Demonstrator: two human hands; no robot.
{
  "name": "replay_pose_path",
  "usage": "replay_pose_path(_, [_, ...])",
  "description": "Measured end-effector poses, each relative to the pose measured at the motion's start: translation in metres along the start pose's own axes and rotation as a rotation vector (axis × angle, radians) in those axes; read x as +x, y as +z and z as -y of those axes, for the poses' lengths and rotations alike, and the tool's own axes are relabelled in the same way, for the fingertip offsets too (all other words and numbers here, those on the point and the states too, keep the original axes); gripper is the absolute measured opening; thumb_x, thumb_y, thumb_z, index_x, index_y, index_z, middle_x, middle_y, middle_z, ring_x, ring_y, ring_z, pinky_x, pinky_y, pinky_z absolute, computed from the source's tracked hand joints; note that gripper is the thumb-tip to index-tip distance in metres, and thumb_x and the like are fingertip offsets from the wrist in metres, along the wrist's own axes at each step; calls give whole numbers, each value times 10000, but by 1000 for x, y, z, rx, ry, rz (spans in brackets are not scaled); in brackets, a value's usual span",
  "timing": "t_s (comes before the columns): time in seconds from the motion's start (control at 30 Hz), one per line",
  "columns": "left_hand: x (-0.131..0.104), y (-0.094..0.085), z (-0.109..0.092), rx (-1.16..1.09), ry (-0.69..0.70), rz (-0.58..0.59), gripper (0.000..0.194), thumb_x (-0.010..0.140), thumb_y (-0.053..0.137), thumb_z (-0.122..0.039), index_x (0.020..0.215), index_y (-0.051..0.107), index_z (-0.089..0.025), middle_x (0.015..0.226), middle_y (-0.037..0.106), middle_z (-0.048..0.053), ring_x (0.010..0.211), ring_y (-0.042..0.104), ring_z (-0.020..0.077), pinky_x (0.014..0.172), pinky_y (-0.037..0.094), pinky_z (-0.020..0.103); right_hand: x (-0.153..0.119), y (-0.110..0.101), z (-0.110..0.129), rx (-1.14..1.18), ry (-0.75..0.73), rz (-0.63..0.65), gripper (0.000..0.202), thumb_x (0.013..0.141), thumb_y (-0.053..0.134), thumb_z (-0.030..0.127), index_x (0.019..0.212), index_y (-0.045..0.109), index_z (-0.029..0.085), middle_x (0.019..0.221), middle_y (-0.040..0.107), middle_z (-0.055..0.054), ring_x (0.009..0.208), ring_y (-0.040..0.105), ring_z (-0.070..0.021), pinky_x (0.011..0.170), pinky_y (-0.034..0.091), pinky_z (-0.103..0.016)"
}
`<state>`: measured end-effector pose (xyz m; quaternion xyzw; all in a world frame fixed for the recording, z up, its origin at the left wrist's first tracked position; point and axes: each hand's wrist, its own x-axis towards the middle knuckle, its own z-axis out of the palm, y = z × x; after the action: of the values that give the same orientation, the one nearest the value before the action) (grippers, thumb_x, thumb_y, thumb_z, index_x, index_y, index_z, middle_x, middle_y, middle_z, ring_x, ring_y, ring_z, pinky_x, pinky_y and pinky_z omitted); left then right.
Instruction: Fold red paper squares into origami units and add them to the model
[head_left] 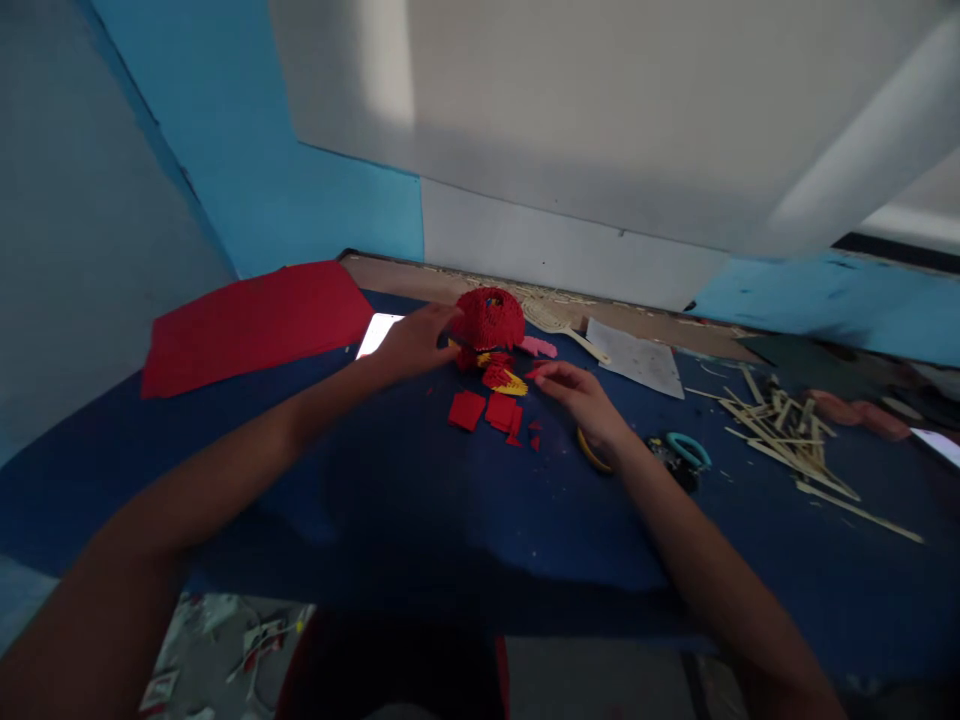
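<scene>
Left hand [427, 340]: right there beside the red dome [491, 322], with grip spread!
Right hand [571, 390]: pinching a small red piece [535, 372]!
Bench [420, 500]: carrying red squares [466, 411] near the dome!

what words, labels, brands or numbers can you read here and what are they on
None can be read.
Left screen: glows white, no text legible.
Right screen: cut off by the picture's edge, nothing legible.
Grey sheet: faint marks, too blurred to tell if they are writing.
Red squares: no lettering visible.
</scene>
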<state>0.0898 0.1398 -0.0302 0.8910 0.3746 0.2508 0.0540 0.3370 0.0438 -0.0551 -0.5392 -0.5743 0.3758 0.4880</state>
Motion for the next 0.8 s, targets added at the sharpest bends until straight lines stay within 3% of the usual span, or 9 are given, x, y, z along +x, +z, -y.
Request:
replay_pose_path(0.1, [31,7,30,-17,103,50,806,658,676,-437,1328,360,-120,1343,413,173,1239,398,298,1000,363,396,26,1,-2,283,173,-114,161,624,689,258,710,570,190,834,673,1,740,609,-121,650,460,-237])
replay_pose_path(0.2, [48,26,47,-104,221,132,1045,574,721,-507,1397,217,-105,1435,278,192,1337,223,329,1060,286,432,56,5,-2,334,222,-131,182,635,672,249,703,513,192,780,669,-9,732,624,-136,594,457,-233])
replay_pose_path(0.33, [54,49,52,-190,280,76,967,662,665,-494,1408,176,-120,1466,216,176,1329,244,296,1068,287,417,81,14,-2,359,219,-142,172,657,646,210,682,476,192,614,591,48,592,585,-92,601,463,-228])
replay_pose_path(0.47, [56,55,49,-205,280,4,885,711,647,-392,1411,172,-131,1471,184,195,1351,211,298,1094,259,446,86,24,0,369,197,-132,135,676,629,168,675,494,177,597,570,56,561,554,-71,639,471,-223])
replay_pose_path(0.63, [61,38,37,-115,316,-153,697,788,525,-209,1400,201,-133,1463,235,166,1349,229,259,1100,256,421,81,33,18,371,173,-131,103,736,573,137,691,492,181,644,594,33,613,585,-89,660,491,-244])
replay_pose_path(0.73, [64,14,24,-25,239,-218,576,834,447,-198,1375,269,-114,1426,322,164,1307,302,266,1059,291,403,77,33,36,369,157,-138,103,782,528,126,712,487,189,671,597,32,623,599,-86,647,499,-240])
replay_pose_path(0.8, [61,-8,14,22,168,-247,488,853,433,-234,1332,358,-178,1358,437,114,1202,426,250,963,368,361,72,29,51,368,152,-135,100,795,523,122,732,491,193,697,609,28,632,614,-91,620,503,-235])
